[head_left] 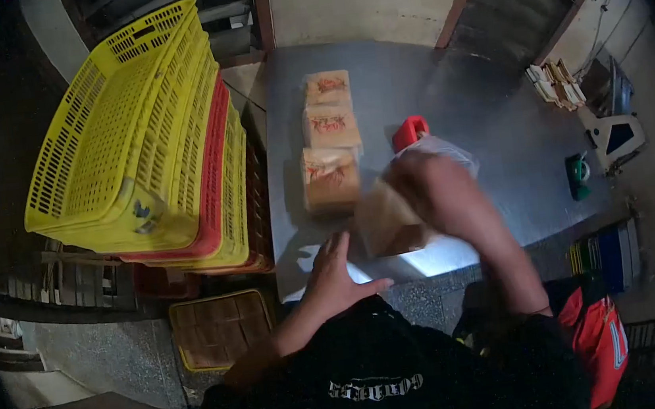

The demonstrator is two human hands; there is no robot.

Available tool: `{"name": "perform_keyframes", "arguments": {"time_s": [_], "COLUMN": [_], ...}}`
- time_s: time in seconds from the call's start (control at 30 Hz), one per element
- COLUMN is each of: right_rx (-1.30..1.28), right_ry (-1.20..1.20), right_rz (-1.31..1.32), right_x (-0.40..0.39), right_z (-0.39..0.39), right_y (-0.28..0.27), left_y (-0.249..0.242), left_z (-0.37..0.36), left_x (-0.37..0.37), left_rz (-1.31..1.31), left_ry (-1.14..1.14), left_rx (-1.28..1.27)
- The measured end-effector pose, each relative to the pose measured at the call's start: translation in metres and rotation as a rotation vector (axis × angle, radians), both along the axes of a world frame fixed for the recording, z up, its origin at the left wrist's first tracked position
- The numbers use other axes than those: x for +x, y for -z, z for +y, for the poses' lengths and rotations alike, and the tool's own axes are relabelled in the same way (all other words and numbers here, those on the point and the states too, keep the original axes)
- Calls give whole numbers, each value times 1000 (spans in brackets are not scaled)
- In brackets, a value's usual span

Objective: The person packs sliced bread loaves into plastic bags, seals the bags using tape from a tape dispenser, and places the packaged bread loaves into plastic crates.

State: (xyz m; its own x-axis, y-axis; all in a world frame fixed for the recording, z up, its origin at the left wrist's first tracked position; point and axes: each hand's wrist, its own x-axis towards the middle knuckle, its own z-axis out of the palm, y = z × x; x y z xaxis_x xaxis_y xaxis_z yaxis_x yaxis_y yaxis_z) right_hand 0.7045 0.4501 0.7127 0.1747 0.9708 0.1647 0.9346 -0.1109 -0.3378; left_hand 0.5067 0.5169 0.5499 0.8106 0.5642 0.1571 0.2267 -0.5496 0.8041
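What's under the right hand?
Under the right hand is a tan pack, with clear plastic and a red object beyond. The hand covers part of the pack; blur hides whether it grips.

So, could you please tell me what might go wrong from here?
The pack is close to the front edge of the table, with the open left hand apart from it, so it might slip off. The clear plastic beside the red tool could perhaps snag.
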Motion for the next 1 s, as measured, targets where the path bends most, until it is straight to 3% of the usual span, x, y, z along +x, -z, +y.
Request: {"name": "perform_keyframes", "arguments": {"time_s": [0.07,0.13,0.17,0.23,0.3,0.33,0.4,0.43,0.47,0.5,0.53,0.63,0.67,0.7,0.73,0.77,0.8,0.87,0.93,1.0], "right_rx": [-30,-85,-81,-62,-21,-184,-539,-601,-668,-601,-533,-375,-372,-35,295,566,563,963,597,811], "right_ry": [-47,-81,-63,-129,-269,-299,-281,-236,-196,-220,-244,-182,-166,-38,85,250,255,816,907,806], "right_rz": [26,81,136,155,0,-52,-260,-373,-489,-458,-428,-495,-487,-315,-139,-202,-200,700,818,737], "right_x": [-66,-110,-116,-116,-83,-69,-44,-26,-7,-8,-9,-20,-19,-19,-20,-22,-41,-97,-123,-75], "right_z": [-7,-13,-18,-32,-50,-55,-59,-69,-78,-86,-91,-97,-104,-115,-126,-136,-139,-127,-96,-59], "right_y": [66,98,104,83,57,47,38,42,46,40,35,50,55,61,70,91,133,223,243,216], "left_y": [36,45,44,26,-3,-21,-67,-78,-87,-94,-96,-80,-72,-63,-41,-18,-5,22,22,31], "left_z": [-6,-17,-19,-16,-4,2,28,46,67,79,84,72,59,46,23,-1,-18,-20,-18,-16], "left_x": [8,4,-2,-17,-29,-34,-42,-43,-43,-41,-37,-44,-53,-62,-71,-70,-56,-15,19,31], "left_rz": [38,68,-49,-293,-491,-557,39,34,199,365,358,242,81,-81,-100,-116,-204,-211,-71,-7], "left_ry": [71,154,89,-55,-168,-205,585,595,601,600,601,574,452,329,454,572,556,533,271,302], "left_rx": [-102,-195,-105,73,203,246,804,806,812,821,835,887,890,884,793,696,680,676,743,737]}}
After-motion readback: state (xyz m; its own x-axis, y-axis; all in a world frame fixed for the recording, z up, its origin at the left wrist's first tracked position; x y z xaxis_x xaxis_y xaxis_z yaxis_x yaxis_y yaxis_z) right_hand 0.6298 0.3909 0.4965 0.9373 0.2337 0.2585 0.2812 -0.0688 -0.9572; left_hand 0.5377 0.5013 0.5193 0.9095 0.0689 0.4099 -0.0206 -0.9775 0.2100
